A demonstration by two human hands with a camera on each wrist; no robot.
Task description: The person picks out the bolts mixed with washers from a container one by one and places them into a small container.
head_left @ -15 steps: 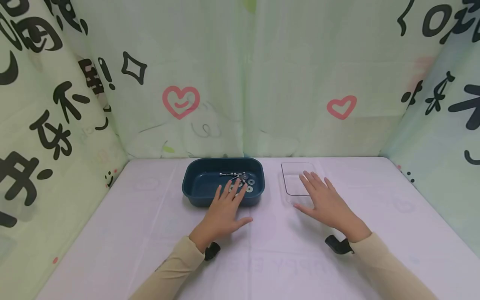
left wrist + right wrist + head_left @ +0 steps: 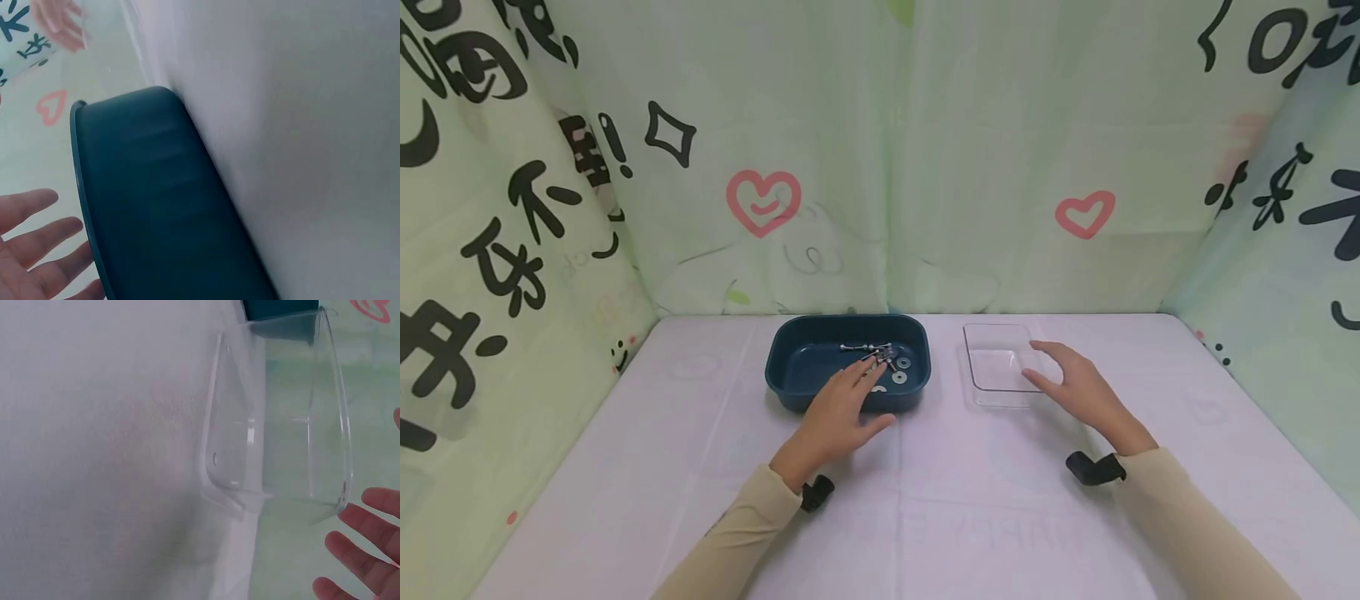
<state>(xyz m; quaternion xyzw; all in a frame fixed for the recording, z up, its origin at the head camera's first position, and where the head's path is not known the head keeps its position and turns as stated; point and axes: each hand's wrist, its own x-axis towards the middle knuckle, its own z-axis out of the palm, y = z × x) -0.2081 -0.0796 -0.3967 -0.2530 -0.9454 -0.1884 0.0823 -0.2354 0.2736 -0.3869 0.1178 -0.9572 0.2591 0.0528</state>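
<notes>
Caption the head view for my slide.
Left hand at a dark blue rectangular tub of silvery metal parts; right hand by a clear rectangular plastic box.

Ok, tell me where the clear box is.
In the head view, the clear box sits on the table, right of the blue bin, with the right hand at its right side.

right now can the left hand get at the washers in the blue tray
Probably yes: the left hand reaches over the near rim of the blue tray, which has no lid on, and nothing appears to cover the two washers toward its right end.
</notes>
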